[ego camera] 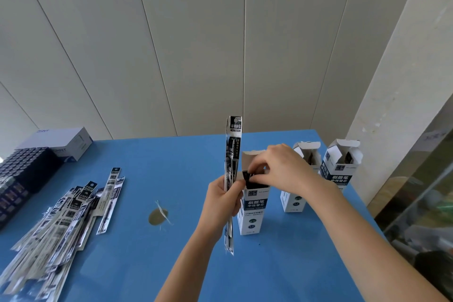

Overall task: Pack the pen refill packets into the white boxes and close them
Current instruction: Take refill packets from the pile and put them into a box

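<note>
While our left hand point(220, 200) clenches a thin upright sheaf of refill packets point(234, 144) just left of the open white box point(253, 213), our right hand point(284, 169) pinches packets at its mouth; we judge them light, floppy, slick, best gripped mid-length.

Blue table point(147, 167), grey-white carton point(66, 142) at its far left corner, dark tray point(22, 174) just beside it; brown patch point(158, 216) mid-table

You have three white boxes point(253, 213) standing open; one big pile of refill packets point(56, 223), too many for counting; one small bunch of packets point(234, 144) in your left hand point(220, 201), number not clear; one grey carton point(63, 142); one dark case point(24, 174).
</note>
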The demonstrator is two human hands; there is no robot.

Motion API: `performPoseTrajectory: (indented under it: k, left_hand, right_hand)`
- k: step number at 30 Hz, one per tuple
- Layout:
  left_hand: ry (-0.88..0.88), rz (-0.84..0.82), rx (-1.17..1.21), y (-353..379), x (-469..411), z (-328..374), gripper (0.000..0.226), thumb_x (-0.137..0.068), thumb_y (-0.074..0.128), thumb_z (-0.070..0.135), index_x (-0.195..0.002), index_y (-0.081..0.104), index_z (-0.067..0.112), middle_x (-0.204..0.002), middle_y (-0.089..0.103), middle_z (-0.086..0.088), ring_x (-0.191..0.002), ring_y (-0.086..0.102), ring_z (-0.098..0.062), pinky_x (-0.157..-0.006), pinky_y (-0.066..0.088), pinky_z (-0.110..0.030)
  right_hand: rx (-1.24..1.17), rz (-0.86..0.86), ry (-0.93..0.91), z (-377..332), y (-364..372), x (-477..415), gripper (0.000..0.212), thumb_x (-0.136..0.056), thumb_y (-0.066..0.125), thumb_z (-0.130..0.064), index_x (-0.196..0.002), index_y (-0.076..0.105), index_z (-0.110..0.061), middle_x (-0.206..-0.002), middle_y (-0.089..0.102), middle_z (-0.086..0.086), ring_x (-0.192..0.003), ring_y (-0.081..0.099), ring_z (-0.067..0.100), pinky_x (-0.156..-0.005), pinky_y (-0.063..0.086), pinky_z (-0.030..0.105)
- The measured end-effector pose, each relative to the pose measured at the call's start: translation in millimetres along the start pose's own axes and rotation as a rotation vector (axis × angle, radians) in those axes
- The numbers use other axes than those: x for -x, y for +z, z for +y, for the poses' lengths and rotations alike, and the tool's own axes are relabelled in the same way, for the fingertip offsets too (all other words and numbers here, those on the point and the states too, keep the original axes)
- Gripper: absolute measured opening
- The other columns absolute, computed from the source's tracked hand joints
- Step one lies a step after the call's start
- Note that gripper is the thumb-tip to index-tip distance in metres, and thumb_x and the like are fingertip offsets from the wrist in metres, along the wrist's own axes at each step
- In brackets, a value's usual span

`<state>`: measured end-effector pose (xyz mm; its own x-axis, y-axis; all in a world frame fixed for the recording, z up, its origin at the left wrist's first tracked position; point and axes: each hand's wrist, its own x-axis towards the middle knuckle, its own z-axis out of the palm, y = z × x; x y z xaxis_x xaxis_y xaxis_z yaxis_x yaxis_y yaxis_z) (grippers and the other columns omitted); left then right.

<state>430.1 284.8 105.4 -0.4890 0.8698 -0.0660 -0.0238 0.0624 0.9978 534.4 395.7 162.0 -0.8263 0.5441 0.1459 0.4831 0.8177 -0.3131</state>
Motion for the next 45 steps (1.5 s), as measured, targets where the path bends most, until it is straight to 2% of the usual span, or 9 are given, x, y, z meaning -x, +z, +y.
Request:
performPoseTrajectory:
  k: [9,14,19,25,28,31,33,36,45]
  left_hand:
    - [-0.011,0.017,-0.004,-3.1,4.0,2.1,0.034,-0.09,0.051,0.008,-0.061,0.034,0.013,-0.047,0.03,0.004,-0.041,0.024,-0.013,-0.042,0.023,-0.023]
    - [-0.018,0.021,0.026,-6.6,6.7,5.5,0.028,-0.09,0.059,0.025,-0.071,0.044,0.011,-0.05,0.033,0.004,-0.043,0.029,-0.014,-0.045,0.028,-0.024]
    - [-0.068,0.073,0.108,-16.5,9.5,17.9,0.039,-0.088,0.06,0.025,-0.064,0.03,0.016,-0.053,0.032,0.004,-0.043,0.031,-0.013,-0.048,0.028,-0.024]
    - [-0.14,-0.019,0.521,-23.2,18.0,42.0,0.032,-0.09,0.04,0.036,-0.07,0.042,0.012,-0.055,0.033,0.0,-0.044,0.03,-0.013,-0.047,0.028,-0.023]
    - [-0.123,-0.039,0.64,-20.9,21.2,48.5,0.03,-0.088,0.034,0.032,-0.077,0.047,0.008,-0.06,0.033,-0.003,-0.049,0.032,-0.016,-0.054,0.027,-0.028]
    - [-0.114,0.001,0.687,-14.9,22.1,49.9,0.029,-0.093,0.034,0.025,-0.089,0.053,0.004,-0.06,0.042,-0.003,-0.048,0.041,-0.016,-0.058,0.032,-0.029]
    - [-0.109,0.045,0.668,-11.5,22.4,47.9,0.028,-0.097,0.036,0.025,-0.095,0.055,0.004,-0.066,0.046,-0.003,-0.052,0.048,-0.016,-0.063,0.037,-0.03]
    - [-0.087,0.099,0.576,-6.9,25.0,44.4,0.026,-0.098,0.039,0.026,-0.1,0.056,0.005,-0.067,0.054,-0.001,-0.062,0.055,-0.018,-0.074,0.045,-0.032]
    - [0.023,0.086,0.257,7.5,36.5,37.4,0.025,-0.092,0.05,0.029,-0.091,0.06,0.006,-0.074,0.07,-0.007,-0.076,0.067,-0.02,-0.073,0.053,-0.035]
  right_hand:
    - [0.121,-0.016,-0.043,-0.9,8.6,-0.8,0.016,-0.086,0.06,-0.038,-0.097,0.071,-0.035,-0.085,0.065,-0.011,-0.09,0.05,0.016,-0.082,0.033,0.027]
    - [-0.315,0.28,0.05,5.5,3.4,24.4,0.019,-0.089,0.056,-0.015,-0.099,0.069,-0.025,-0.085,0.059,-0.024,-0.076,0.049,0.008,-0.071,0.037,0.012]
    - [-0.647,0.472,0.291,9.2,24.6,54.8,0.031,-0.084,0.048,0.006,-0.089,0.064,-0.02,-0.087,0.065,-0.018,-0.063,0.05,0.015,-0.055,0.038,0.012]
    - [-0.829,0.559,0.325,-12.2,41.4,82.0,0.023,-0.08,0.039,-0.013,-0.077,0.062,-0.02,-0.075,0.065,-0.013,-0.052,0.041,0.011,-0.051,0.035,0.018]
    - [-0.973,0.411,0.324,-30.3,41.8,96.3,0.024,-0.08,0.041,-0.03,-0.076,0.064,-0.027,-0.073,0.065,-0.002,-0.054,0.046,0.009,-0.056,0.04,0.016]
    - [-0.922,0.006,0.336,-39.4,42.6,103.2,0.032,-0.073,0.054,-0.063,-0.093,0.063,-0.04,-0.081,0.068,-0.004,-0.062,0.056,0.004,-0.064,0.046,0.014]
    - [-0.806,-0.16,0.309,-41.5,45.5,104.3,0.039,-0.071,0.065,-0.058,-0.1,0.062,-0.031,-0.08,0.067,-0.011,-0.061,0.06,0.003,-0.066,0.049,0.018]
    - [-0.801,-0.142,0.309,-41.8,46.5,103.1,0.025,-0.083,0.064,-0.038,-0.089,0.064,-0.015,-0.068,0.069,-0.01,-0.058,0.066,0.008,-0.061,0.05,0.02]
    - [-0.917,-0.139,0.292,-43.0,32.9,94.3,0.017,-0.091,0.057,-0.027,-0.076,0.062,-0.019,-0.064,0.069,-0.002,-0.056,0.063,0.008,-0.057,0.046,0.017]
